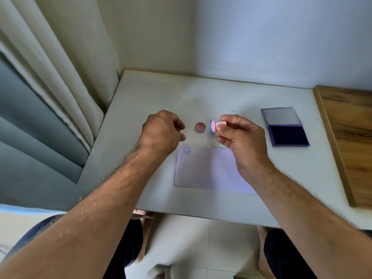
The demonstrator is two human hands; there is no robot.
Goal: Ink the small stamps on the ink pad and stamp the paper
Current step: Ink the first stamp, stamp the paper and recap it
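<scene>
My right hand [239, 135] pinches a small pink stamp [217, 125] held sideways above the table, its blue-inked face turned left. A small reddish-brown stamp [200, 127] stands on the table between my hands. My left hand [161, 131] hovers just left of it, fingers curled loosely and holding nothing that I can see. A white sheet of paper [209, 170] lies below the hands, with one round blue smiley print [187, 150] in its top left corner. The open ink pad [285, 127], lid up and dark blue pad showing, sits to the right.
The white table [153, 93] stands in a corner, with a curtain [50, 81] along its left edge and a wall behind. A wooden board [350, 133] lies along the right side. My knees and the tiled floor show under the front edge.
</scene>
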